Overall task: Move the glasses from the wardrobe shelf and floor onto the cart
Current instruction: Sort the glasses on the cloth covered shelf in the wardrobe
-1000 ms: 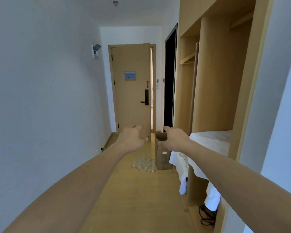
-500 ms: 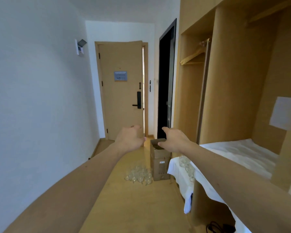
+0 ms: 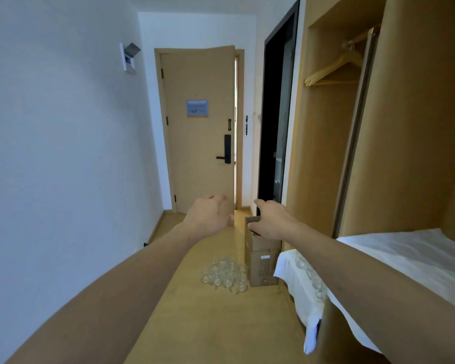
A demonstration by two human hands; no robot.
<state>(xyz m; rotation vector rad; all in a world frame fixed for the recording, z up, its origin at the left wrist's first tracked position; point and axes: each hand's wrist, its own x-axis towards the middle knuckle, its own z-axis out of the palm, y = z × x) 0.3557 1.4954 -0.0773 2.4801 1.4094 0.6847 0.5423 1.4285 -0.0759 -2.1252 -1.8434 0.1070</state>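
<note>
Several clear glasses [image 3: 225,275] stand clustered on the wooden floor beside a cardboard box [image 3: 263,261]. More clear glasses [image 3: 309,278] sit at the left end of the wardrobe shelf, on its white cloth [image 3: 410,258]. My left hand [image 3: 210,215] and my right hand [image 3: 273,219] reach forward at chest height, well above the floor glasses, fingers loosely curled and holding nothing. No cart is in view.
A narrow hallway runs ahead with a white wall [image 3: 63,153] on the left and the wooden wardrobe [image 3: 418,127] on the right. The room door [image 3: 200,127] stands slightly ajar at the end, next to a dark doorway [image 3: 273,122]. Wooden hangers [image 3: 334,70] hang in the wardrobe.
The view has advanced along the hallway; the glasses, box and door appear closer. Both hands stay extended in front and hold nothing.
</note>
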